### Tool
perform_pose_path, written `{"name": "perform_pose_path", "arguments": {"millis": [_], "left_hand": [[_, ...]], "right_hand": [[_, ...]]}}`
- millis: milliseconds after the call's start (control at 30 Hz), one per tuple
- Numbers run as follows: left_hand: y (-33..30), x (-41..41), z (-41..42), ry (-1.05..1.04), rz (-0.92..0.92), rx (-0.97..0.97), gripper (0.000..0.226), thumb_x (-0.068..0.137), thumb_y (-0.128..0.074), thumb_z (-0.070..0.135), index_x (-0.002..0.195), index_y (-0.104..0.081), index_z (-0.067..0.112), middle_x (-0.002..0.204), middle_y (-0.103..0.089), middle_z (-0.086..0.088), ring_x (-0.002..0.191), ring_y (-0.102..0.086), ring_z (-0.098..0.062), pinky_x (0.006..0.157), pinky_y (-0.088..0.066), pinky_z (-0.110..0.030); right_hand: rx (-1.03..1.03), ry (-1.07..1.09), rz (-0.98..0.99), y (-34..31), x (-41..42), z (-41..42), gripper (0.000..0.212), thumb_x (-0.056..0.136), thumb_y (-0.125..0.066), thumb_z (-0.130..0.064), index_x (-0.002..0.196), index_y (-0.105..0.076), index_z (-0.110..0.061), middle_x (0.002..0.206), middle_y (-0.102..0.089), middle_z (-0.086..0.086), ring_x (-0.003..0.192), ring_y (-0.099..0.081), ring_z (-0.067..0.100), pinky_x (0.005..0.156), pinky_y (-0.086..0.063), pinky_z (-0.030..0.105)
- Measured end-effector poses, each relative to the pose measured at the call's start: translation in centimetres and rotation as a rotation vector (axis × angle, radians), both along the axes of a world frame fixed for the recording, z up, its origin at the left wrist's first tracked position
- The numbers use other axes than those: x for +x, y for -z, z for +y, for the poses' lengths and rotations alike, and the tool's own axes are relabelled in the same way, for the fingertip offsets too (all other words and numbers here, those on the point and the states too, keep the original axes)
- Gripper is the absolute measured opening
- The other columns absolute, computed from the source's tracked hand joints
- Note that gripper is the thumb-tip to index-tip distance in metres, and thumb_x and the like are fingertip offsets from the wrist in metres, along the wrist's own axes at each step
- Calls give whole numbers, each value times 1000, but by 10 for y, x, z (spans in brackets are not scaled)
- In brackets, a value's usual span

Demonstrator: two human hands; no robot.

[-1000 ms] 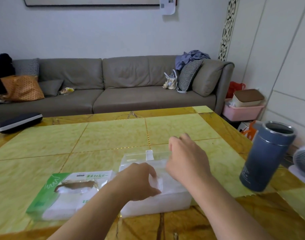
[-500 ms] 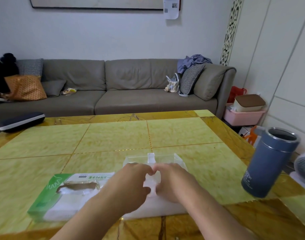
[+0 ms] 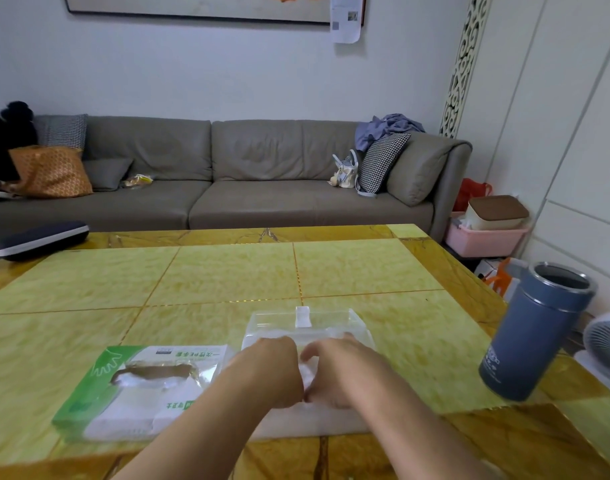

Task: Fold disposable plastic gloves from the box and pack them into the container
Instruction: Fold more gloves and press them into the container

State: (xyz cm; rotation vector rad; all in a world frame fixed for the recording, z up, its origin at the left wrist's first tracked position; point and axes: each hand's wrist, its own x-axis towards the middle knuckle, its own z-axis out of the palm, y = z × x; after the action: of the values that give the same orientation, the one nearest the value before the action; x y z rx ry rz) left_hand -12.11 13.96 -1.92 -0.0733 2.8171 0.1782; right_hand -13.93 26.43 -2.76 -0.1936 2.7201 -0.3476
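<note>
Nearest the counter's point(image 3: 227, 275) near edge, the left hand point(image 3: 274, 370) and the right hand point(image 3: 338, 370) are brought together, knuckles almost touching, over the clear plastic container point(image 3: 331, 323). Both hands are curled around a bit of white, crumpled glove point(image 3: 309, 368), which is pinched between them and pressed down into the container. The container is seen at the middle of the near edge, its lid raised at the far side. Just beside it to the left, the green and white glove box point(image 3: 123, 389) is laid flat, its torn opening facing up. A blue-grey tumbler point(image 3: 535, 330) is stood near the counter's right edge. At the far left corner a dark case point(image 3: 42, 239) is placed. Beyond the counter a grey sofa point(image 3: 248, 174) is set against the wall.
</note>
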Motion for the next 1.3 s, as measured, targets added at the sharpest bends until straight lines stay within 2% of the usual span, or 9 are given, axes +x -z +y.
{"name": "perform_pose_path", "arguments": {"millis": [100, 233, 400, 567, 800, 900, 1033, 1133, 1300], "left_hand": [[6, -9, 1, -4, -43, -21, 28, 92, -67, 23, 116, -52, 18, 80, -48, 6, 73, -53, -13, 58, -39, -24], [12, -14, 4, -2, -77, 9, 42, 95, -64, 17, 134, -50, 8, 85, -55, 3, 99, -65, -22, 66, -43, -24], [15, -15, -3, -24, -114, 121, 33, 95, -66, 24, 120, -49, 10, 77, -49, 5, 65, -47, -9, 52, -34, -21], [13, -14, -9, -34, -154, 195, 22, 96, -57, 19, 116, -51, 15, 82, -51, 5, 70, -48, -10, 56, -36, -21], [5, -8, -4, -69, -180, 227, 57, 98, -51, 14, 151, -33, 0, 81, -50, 3, 65, -46, -7, 52, -35, -19], [4, -2, -2, -81, -157, 246, 55, 100, -42, 8, 153, -28, -2, 101, -59, -4, 71, -49, -12, 52, -33, -19], [4, 3, 2, -114, -107, 262, 44, 101, -41, 6, 144, -38, -4, 136, -56, -17, 75, -51, -14, 53, -32, -20], [-1, 8, 4, -91, -89, 237, 52, 100, -39, 2, 151, -31, -1, 142, -53, -16, 94, -62, -22, 54, -35, -20], [-10, 18, 2, -4, -14, 138, 62, 98, -43, 7, 156, -22, 6, 125, -61, -10, 100, -65, -26, 67, -43, -30]], "right_hand": [[22, 6, 2, 4, -4, -2, 49, 90, -71, -43, 137, -60, -46, 140, -38, 2, 100, -67, 27, 82, -47, 32], [72, 22, -100, 6, -14, -8, 58, 87, -74, -31, 142, -56, -43, 146, -30, 7, 104, -67, 29, 87, -53, 34], [68, -35, -165, -3, -15, -6, 64, 93, -69, -26, 152, -48, -41, 158, -28, 12, 128, -59, 24, 104, -54, 41], [24, -5, -181, 2, -16, -4, 71, 92, -72, -27, 153, -43, -50, 163, -19, 10, 114, -67, 27, 99, -56, 38], [-40, 0, -203, -3, -9, -2, 73, 97, -65, -21, 158, -35, -48, 171, 3, 12, 113, -66, 28, 92, -55, 34], [-71, -5, -205, -5, -7, -1, 70, 99, -61, -20, 157, -35, -50, 173, 11, 11, 112, -64, 28, 86, -52, 32], [-99, -43, -107, 2, -7, -1, 64, 92, -61, -24, 146, -47, -54, 168, -25, 6, 115, -66, 18, 62, -43, 29], [-72, -34, 3, 2, -6, 0, 64, 89, -60, -22, 145, -49, -52, 149, -54, -5, 101, -68, 17, 66, -45, 28], [48, -58, 173, -14, -2, -1, 58, 92, -58, -18, 142, -55, -48, 141, -59, -7, 100, -65, 17, 76, -48, 30]]}}
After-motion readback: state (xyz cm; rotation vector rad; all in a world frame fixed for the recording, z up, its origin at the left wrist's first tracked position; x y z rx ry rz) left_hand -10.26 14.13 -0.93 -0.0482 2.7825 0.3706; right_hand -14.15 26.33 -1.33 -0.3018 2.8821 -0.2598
